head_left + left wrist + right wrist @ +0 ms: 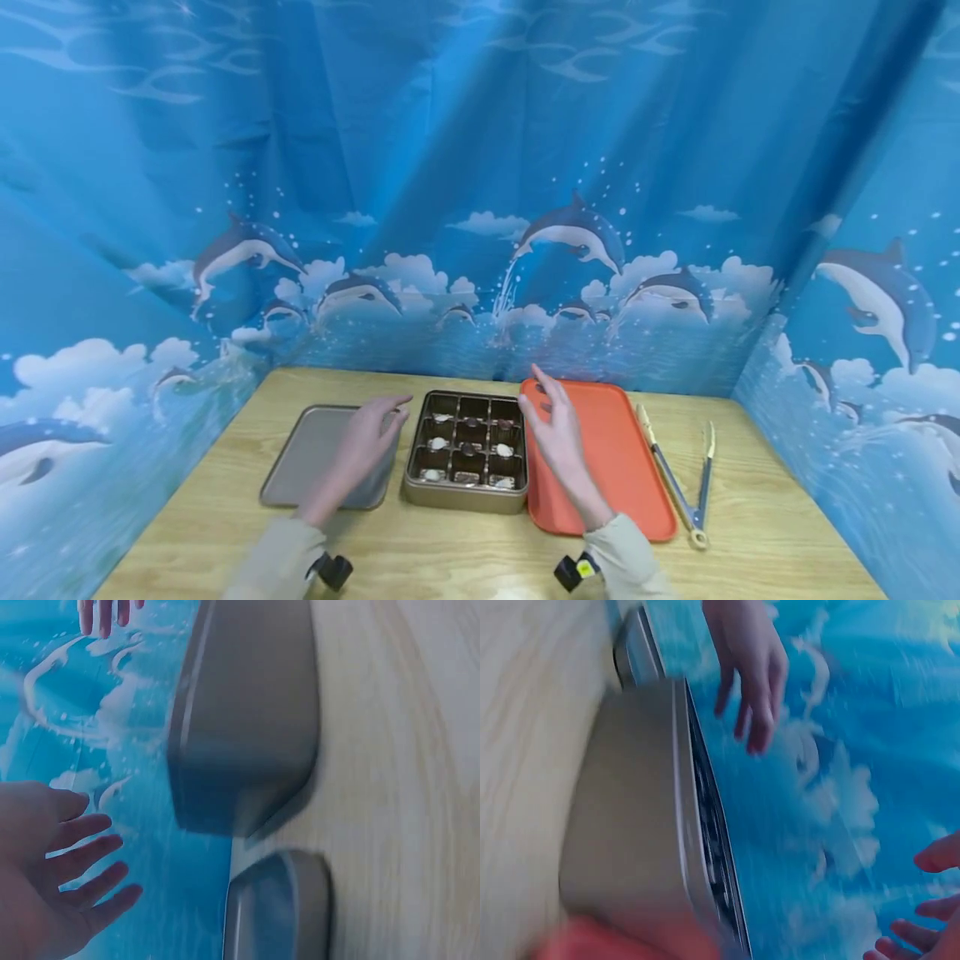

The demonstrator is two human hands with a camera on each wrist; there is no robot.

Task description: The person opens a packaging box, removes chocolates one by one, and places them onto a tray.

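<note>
A bronze-coloured metal tin (467,498) stands in the middle of the table. Dark dividers split it into square compartments, holding small white and dark pieces (504,451) too small to identify. My left hand (367,437) hovers over a flat grey metal lid (311,454), left of the tin, fingers pointing toward it. Over the left side of a red tray (618,467), my right hand (558,433) is raised beside the tin. In the left wrist view, the left hand's fingers (86,859) are spread and hold nothing. Nothing is in the right hand (937,930) either.
Metal tongs (697,508) with pale tips lie spread apart at the right of the red tray. A light wood table (442,554) carries everything. A blue curtain (480,208) printed with dolphins encloses the table's back and sides.
</note>
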